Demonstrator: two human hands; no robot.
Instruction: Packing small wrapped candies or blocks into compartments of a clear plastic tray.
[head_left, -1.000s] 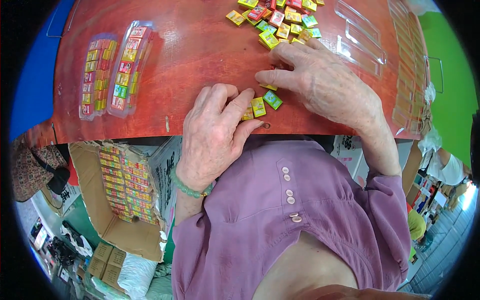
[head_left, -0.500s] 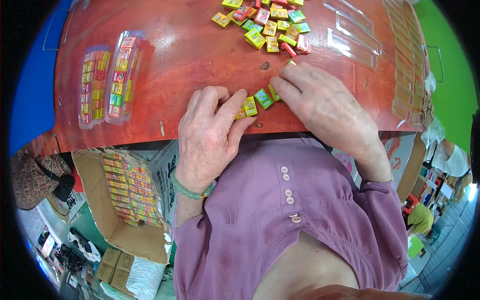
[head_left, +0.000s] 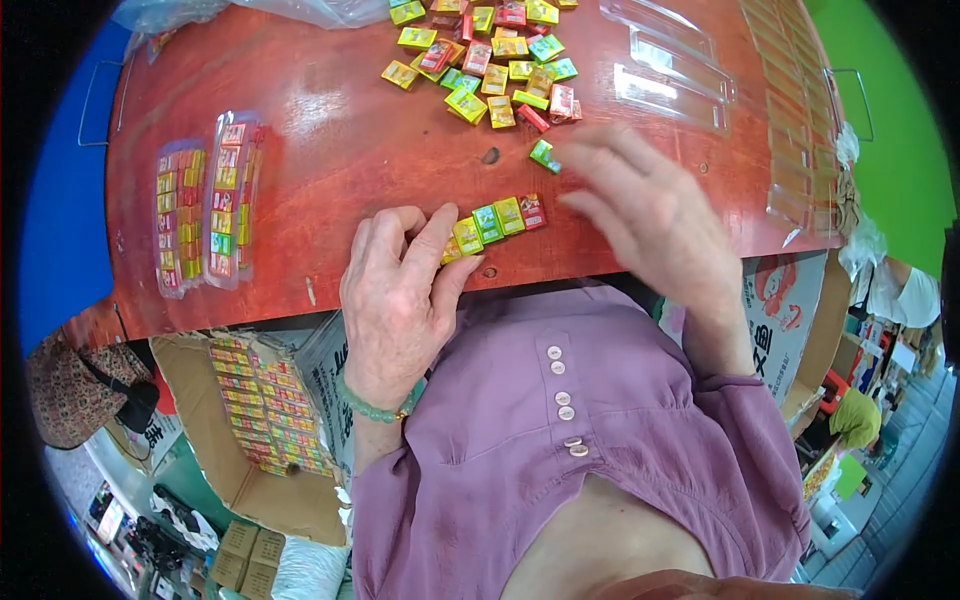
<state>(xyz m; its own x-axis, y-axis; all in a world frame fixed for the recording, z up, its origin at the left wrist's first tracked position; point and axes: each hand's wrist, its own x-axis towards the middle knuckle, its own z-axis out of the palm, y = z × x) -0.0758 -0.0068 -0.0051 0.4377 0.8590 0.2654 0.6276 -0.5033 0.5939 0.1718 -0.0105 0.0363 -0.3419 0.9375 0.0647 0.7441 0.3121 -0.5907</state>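
A short row of small printed boxes (head_left: 487, 225) in yellow, green and red lies near the table's front edge. My left hand (head_left: 395, 285), a green bead bracelet at its wrist, grips the row's left end between thumb and forefinger, partly hiding it. To the right of the row, my right hand (head_left: 650, 205) is open and slightly blurred, fingers apart with nothing visible between them. Close to its forefinger lies a single green box (head_left: 545, 155), just beyond the row. Farther back sits a loose pile of similar boxes (head_left: 495, 80).
Two clear plastic trays (head_left: 232, 200) filled with boxes lie at the table's left. Empty clear trays (head_left: 670, 85) lie at the back right, with more along the right edge (head_left: 800, 110). Below the left edge stands an open carton (head_left: 235, 470) holding many filled trays.
The view has shifted. The boxes by my hands now form a closer row with a red one at its right end. My right hand has moved off the row, its fingers spreading.
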